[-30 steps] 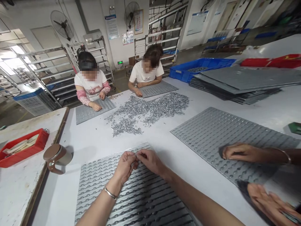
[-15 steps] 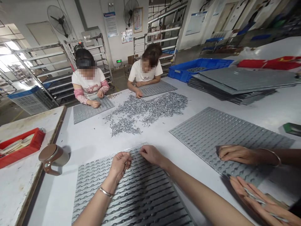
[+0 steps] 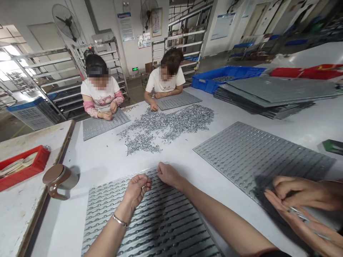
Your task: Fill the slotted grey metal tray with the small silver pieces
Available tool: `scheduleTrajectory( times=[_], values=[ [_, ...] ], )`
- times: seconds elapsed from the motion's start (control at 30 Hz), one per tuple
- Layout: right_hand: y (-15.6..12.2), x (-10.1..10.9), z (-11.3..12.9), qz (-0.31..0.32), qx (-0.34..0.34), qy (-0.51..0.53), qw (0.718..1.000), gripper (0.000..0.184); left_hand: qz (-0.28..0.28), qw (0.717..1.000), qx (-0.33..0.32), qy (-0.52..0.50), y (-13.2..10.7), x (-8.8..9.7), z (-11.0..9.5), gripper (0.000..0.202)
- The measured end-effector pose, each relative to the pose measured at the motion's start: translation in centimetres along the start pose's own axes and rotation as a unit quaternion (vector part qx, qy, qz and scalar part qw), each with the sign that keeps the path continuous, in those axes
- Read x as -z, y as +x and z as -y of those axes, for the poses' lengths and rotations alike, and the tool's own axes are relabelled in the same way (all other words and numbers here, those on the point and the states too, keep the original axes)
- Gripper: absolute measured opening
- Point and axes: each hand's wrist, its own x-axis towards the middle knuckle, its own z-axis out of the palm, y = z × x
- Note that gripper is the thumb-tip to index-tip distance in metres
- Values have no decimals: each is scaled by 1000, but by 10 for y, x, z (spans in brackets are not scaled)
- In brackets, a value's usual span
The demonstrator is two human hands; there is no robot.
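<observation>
A grey ridged tray [image 3: 120, 217] with rows of small bumps lies in front of me. Over its far part is my left hand [image 3: 138, 189], palm turned partly up and fingers curled closed; what they hold, if anything, is hidden. Just right of it, my right hand [image 3: 168, 175] is closed in a pinch at the tray's far edge. Its fingertips face away from me, so I cannot see anything in them. Beyond the tray, a loose heap of small shiny grey metal pieces [image 3: 184, 119] is spread on the white table [image 3: 107, 160].
On the right, a co-worker's hands [image 3: 302, 192] hold similar pieces by another ridged tray [image 3: 249, 153]. Two people sit opposite with trays. A stack of trays [image 3: 281, 91] and a blue bin [image 3: 227, 73] stand back right. A brown-lidded mug [image 3: 60, 180] and red bin [image 3: 26, 167] are left.
My right hand has shifted slightly left along the tray's far edge; my left hand has barely moved. The co-worker's upper hand at right has left the tray and come to the other hand.
</observation>
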Motion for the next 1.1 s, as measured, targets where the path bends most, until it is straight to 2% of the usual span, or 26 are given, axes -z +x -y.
scheduleTrajectory(
  times=[0.07,0.13,0.27,0.33,0.4,0.5,0.6,0.83,1.03,1.1],
  values=[
    [-11,3,4,-5,13,27,1000,16,3,1000,5,2,-3,-3,2,29],
    [-25,4,8,4,43,96,994,14,10,1000,9,2,-6,-6,6,32],
    [-47,-1,11,43,59,310,948,27,16,1000,5,-8,-8,-18,12,35],
    [-48,-3,7,53,42,354,933,30,11,1000,2,-16,-7,-23,14,33],
    [-43,-4,1,38,37,317,947,30,0,1000,3,-24,-4,-26,15,27],
    [-30,-4,-11,-15,33,158,987,23,-34,999,3,-36,0,-23,13,13],
    [-21,-7,-17,-29,26,72,997,19,-68,997,5,-42,1,-16,8,14],
    [-23,-15,-10,-46,20,26,998,24,-74,996,13,-40,-7,-10,10,24],
    [-23,-8,-3,-80,1,27,996,13,-36,999,17,-31,-10,-9,11,4],
    [-28,-5,1,-89,11,56,994,13,-27,999,15,-30,-12,-9,12,4]
  ],
)
